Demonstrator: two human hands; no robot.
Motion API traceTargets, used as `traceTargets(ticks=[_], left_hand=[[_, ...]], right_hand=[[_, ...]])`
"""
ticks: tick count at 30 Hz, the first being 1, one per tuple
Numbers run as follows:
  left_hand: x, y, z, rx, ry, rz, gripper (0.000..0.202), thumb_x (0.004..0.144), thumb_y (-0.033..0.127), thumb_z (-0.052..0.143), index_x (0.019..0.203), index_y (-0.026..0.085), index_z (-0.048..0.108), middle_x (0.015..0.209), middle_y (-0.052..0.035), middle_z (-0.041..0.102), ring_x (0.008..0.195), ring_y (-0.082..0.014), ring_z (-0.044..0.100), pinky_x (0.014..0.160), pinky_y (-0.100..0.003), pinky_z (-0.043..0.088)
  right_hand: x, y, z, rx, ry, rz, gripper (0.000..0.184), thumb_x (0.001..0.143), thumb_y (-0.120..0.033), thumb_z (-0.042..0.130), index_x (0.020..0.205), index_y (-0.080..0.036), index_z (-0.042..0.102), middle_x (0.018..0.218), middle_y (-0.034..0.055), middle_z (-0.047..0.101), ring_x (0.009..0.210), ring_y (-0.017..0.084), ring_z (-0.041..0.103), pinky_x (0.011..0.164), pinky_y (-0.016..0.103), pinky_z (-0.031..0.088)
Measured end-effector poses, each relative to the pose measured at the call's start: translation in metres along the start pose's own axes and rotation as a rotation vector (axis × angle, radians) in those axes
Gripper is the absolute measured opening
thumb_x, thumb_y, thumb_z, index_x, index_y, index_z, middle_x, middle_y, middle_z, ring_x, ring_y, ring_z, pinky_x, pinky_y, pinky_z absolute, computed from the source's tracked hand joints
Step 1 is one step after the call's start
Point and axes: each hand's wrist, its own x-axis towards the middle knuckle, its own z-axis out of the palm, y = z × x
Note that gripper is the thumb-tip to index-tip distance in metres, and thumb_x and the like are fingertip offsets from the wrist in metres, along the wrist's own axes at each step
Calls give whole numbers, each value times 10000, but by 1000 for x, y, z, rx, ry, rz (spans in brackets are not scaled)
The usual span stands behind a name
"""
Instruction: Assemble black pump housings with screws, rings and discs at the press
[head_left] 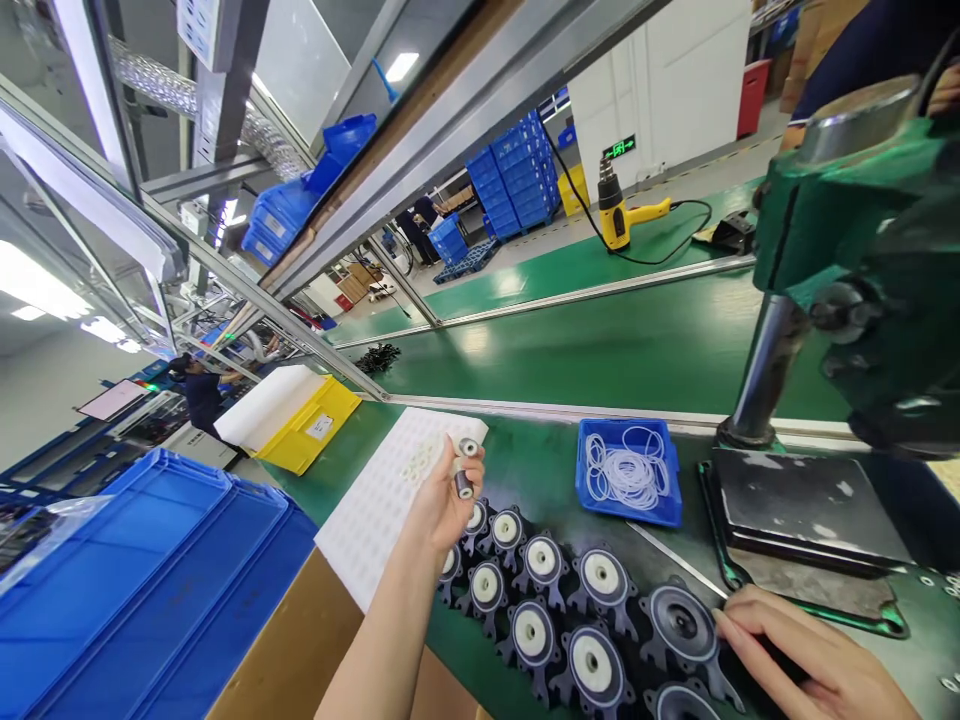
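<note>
My left hand (444,505) is closed around a few small metal cylinders (464,485) with holes in their ends, above the edge of a white dimpled foam sheet (379,500). My right hand (810,650) is pinched at the near end of a thin, light-coloured metal strip (675,560), which points toward the blue bin. Its fingertips are beside a black round housing (682,622) whose centre shows no white ring. Several other black housings (530,633) stand in rows between my hands, with white rings in their centres.
A blue bin (679,500) holds white cord-like rings (626,475). At right stands a green press (817,220) over a steel block (806,505). A yellow heat gun (616,222) stands behind the rail. Yellow (311,430) and blue crates (157,590) are at left.
</note>
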Motion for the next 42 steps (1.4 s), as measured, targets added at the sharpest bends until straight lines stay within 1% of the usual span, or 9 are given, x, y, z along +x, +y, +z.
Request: traceTargets(ticks=[8,10,13,20,24,34,37,39,42], left_hand=[[-58,-37,29,-302,-89,-221,395,1051,409,334,920,94,533,803,-32,549,517,6,521,484,-72,488],[-64,-45,34,-265,-87,-218,378,1052,397,346,948,91,542,816,-41,571,541,-6,546,506,-89,499],[-68,-64,37,-13,-115,-123,272,1026,363,460,959,122,566,822,-41,617,604,-46,597,556,-144,520],[-69,-126,21,875,-385,142,243,921,414,633,847,193,566,643,14,652,552,-98,556,594,-215,435],[-70,-149,15,1081,-410,210,186,918,387,629,867,212,592,684,14,655,592,-122,566,642,-245,438],[-75,-149,24,1252,-502,572,53,873,229,678,919,253,688,1023,-70,667,1009,-221,613,922,-323,438],[-78,-150,24,1314,-536,577,80,874,215,672,940,261,682,1069,-73,652,1046,-227,598,951,-345,429],[-82,-152,25,1287,-463,571,110,855,222,696,958,261,691,1136,-78,632,1112,-238,565,999,-353,398],[-93,-160,28,1005,-342,364,115,914,305,618,998,257,680,1015,-58,623,950,-202,568,910,-319,427]], right_hand=[[2,-9,0,47,-25,-72,161,964,-219,544,827,-213,628,761,44,641,676,157,633,642,235,512],[1,-8,1,63,-36,-86,146,966,-173,534,842,-208,603,761,35,627,676,145,616,645,238,491],[0,-7,2,74,-35,-81,158,969,-149,523,832,-200,582,742,26,604,664,139,587,638,249,460],[2,-5,1,30,-51,-30,226,989,-219,504,783,-187,591,702,24,580,641,141,545,620,265,413],[3,-7,0,15,-42,-32,255,992,-235,496,753,-187,573,675,13,549,619,136,511,590,262,381],[5,-5,1,51,0,16,298,1002,-273,483,726,-189,559,662,3,510,621,135,489,602,261,377],[5,-5,1,54,15,25,304,1000,-271,485,719,-185,561,666,5,515,621,131,490,601,261,376],[5,-5,1,55,20,27,303,998,-273,491,719,-183,564,670,6,523,618,128,489,598,260,375],[5,-4,1,57,17,33,300,997,-284,495,725,-183,571,668,7,527,618,129,490,596,261,379]])
